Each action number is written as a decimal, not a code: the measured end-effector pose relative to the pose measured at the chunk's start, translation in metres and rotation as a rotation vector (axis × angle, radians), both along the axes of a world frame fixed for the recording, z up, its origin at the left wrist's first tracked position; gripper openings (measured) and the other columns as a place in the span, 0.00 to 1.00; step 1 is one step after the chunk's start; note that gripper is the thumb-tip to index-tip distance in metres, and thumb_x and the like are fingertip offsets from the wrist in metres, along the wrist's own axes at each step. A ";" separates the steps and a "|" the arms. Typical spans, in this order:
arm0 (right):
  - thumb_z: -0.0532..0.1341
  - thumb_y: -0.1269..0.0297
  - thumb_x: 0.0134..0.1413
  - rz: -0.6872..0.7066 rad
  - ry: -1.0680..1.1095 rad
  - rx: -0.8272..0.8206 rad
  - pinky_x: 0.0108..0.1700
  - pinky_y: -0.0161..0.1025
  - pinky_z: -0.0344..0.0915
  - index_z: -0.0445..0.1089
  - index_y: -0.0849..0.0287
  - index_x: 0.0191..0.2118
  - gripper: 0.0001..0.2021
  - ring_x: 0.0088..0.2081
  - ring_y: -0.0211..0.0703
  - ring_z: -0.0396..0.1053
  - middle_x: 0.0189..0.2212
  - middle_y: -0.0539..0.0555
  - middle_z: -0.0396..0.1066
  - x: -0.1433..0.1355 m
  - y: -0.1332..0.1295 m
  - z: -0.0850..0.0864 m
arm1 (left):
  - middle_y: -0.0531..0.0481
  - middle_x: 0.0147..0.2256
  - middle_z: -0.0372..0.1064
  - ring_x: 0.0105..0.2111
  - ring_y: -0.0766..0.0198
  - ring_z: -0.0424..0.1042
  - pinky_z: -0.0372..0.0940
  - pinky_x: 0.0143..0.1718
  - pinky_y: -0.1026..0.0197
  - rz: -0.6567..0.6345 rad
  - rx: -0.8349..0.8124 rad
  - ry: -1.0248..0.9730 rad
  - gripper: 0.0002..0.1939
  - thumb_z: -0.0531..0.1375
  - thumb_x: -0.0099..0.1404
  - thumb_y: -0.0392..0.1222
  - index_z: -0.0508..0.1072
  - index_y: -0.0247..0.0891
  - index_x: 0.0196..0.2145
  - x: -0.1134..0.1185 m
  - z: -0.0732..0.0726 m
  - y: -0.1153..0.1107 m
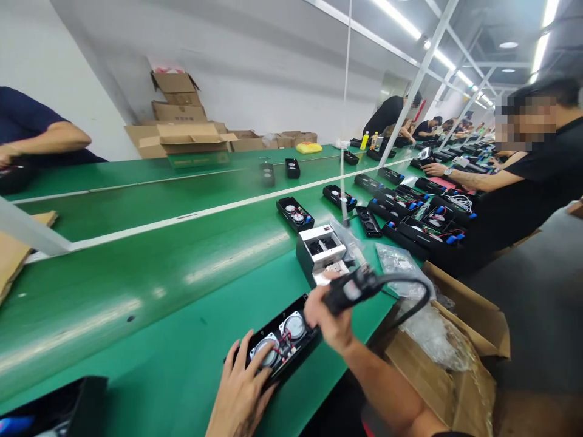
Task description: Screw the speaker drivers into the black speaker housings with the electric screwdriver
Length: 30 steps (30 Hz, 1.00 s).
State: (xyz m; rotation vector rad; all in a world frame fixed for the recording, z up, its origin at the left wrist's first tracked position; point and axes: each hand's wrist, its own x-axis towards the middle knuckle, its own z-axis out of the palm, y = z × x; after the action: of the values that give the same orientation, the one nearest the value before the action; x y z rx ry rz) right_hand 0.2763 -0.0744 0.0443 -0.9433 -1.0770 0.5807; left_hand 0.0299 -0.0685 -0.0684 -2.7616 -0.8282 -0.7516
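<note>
An open black speaker housing (298,359) lies at a slant on the green work surface. Two round silver speaker drivers, red wires and a small board show inside it. My left hand (242,381) lies over its near-left end, fingers spread across the rim and one driver, gripping it. In my right hand (331,321) is a black electric screwdriver (350,291), held above the housing's far right end. A thick black cable (412,279) curves from its rear; its bit is hidden. Just beyond stands a screw feeder (321,252) with a silver top.
More open housings stand on the bench, one (295,213) beyond the feeder. Another black housing (86,403) is at lower left. A cardboard box (464,315) with plastic bags sits at right. A co-worker (537,164) works there; another person's arm (59,136) shows at left.
</note>
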 end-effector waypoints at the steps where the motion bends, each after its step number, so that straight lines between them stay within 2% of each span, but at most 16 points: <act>1: 0.67 0.54 0.65 -0.107 0.075 0.008 0.22 0.38 0.67 0.62 0.50 0.55 0.19 0.16 0.39 0.63 0.19 0.37 0.63 0.021 0.009 0.008 | 0.51 0.56 0.80 0.65 0.37 0.68 0.65 0.63 0.35 -0.022 0.034 0.007 0.03 0.68 0.64 0.39 0.80 0.48 0.36 -0.002 0.004 0.000; 3: 0.70 0.56 0.62 -0.303 0.076 0.005 0.27 0.38 0.69 0.63 0.53 0.54 0.21 0.18 0.38 0.65 0.19 0.37 0.64 0.058 0.029 0.017 | 0.47 0.55 0.80 0.65 0.36 0.68 0.64 0.64 0.34 -0.028 0.072 -0.034 0.01 0.67 0.67 0.40 0.79 0.46 0.38 -0.003 0.010 -0.001; 5: 0.72 0.54 0.59 -0.412 0.032 -0.005 0.29 0.39 0.68 0.64 0.54 0.51 0.22 0.18 0.38 0.65 0.19 0.38 0.66 0.086 0.047 0.016 | 0.45 0.52 0.81 0.64 0.37 0.70 0.63 0.65 0.33 -0.009 0.061 -0.088 0.04 0.66 0.70 0.42 0.79 0.45 0.43 0.001 0.017 -0.002; 8: 0.72 0.51 0.56 -0.447 -0.053 -0.046 0.31 0.42 0.70 0.67 0.55 0.44 0.19 0.20 0.40 0.67 0.19 0.41 0.67 0.105 0.066 0.002 | 0.45 0.47 0.82 0.57 0.44 0.77 0.66 0.64 0.37 0.000 0.004 -0.120 0.08 0.62 0.75 0.46 0.77 0.43 0.48 0.016 0.026 -0.006; 11: 0.75 0.54 0.53 -0.361 -0.099 -0.142 0.32 0.43 0.70 0.69 0.55 0.39 0.17 0.22 0.41 0.68 0.19 0.42 0.68 0.108 0.067 -0.011 | 0.44 0.43 0.81 0.48 0.49 0.79 0.72 0.55 0.45 0.057 -0.059 -0.113 0.12 0.57 0.79 0.49 0.76 0.41 0.49 0.034 0.030 -0.008; 14: 0.77 0.57 0.49 -0.142 -0.075 -0.249 0.24 0.39 0.65 0.71 0.56 0.41 0.18 0.19 0.38 0.64 0.20 0.42 0.68 0.104 0.052 -0.014 | 0.45 0.40 0.80 0.41 0.53 0.79 0.73 0.46 0.51 0.081 -0.075 -0.067 0.14 0.56 0.79 0.50 0.76 0.40 0.49 0.047 0.032 -0.010; 17: 0.75 0.59 0.55 0.029 0.057 -0.216 0.21 0.37 0.62 0.69 0.55 0.49 0.20 0.16 0.35 0.60 0.19 0.38 0.65 0.090 0.025 -0.011 | 0.47 0.38 0.80 0.40 0.55 0.78 0.71 0.45 0.52 0.090 -0.072 0.005 0.11 0.59 0.78 0.48 0.77 0.41 0.48 0.055 0.035 -0.013; 19: 0.73 0.59 0.61 0.063 0.172 -0.122 0.20 0.36 0.62 0.65 0.52 0.54 0.21 0.15 0.34 0.59 0.19 0.37 0.64 0.076 0.006 -0.009 | 0.48 0.37 0.81 0.41 0.55 0.78 0.70 0.47 0.51 0.124 -0.068 0.030 0.09 0.60 0.77 0.45 0.78 0.41 0.49 0.060 0.039 -0.015; 23: 0.70 0.56 0.67 0.137 0.256 0.025 0.18 0.33 0.59 0.63 0.46 0.55 0.18 0.14 0.33 0.57 0.22 0.37 0.63 0.041 -0.015 -0.013 | 0.48 0.36 0.80 0.39 0.56 0.77 0.69 0.47 0.51 0.149 -0.053 0.000 0.11 0.56 0.79 0.42 0.78 0.40 0.47 0.065 0.046 -0.018; 26: 0.68 0.55 0.69 0.228 0.206 0.040 0.17 0.32 0.59 0.62 0.43 0.56 0.17 0.14 0.33 0.57 0.22 0.37 0.63 0.020 -0.017 -0.023 | 0.49 0.35 0.79 0.38 0.57 0.77 0.69 0.48 0.51 0.138 -0.080 -0.026 0.12 0.54 0.80 0.41 0.77 0.41 0.43 0.066 0.048 -0.018; 30: 0.67 0.56 0.70 0.253 0.157 0.013 0.18 0.33 0.61 0.62 0.47 0.56 0.17 0.15 0.32 0.58 0.22 0.37 0.63 0.008 -0.014 -0.034 | 0.49 0.34 0.79 0.37 0.57 0.77 0.69 0.50 0.51 0.126 -0.104 -0.028 0.11 0.54 0.80 0.40 0.77 0.41 0.42 0.065 0.047 -0.018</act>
State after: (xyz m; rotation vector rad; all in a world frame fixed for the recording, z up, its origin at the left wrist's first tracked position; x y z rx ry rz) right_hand 0.2846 -0.0882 0.0098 -0.7412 -1.0639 0.8409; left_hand 0.0951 -0.0861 -0.0213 -2.7618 -1.0636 -0.7450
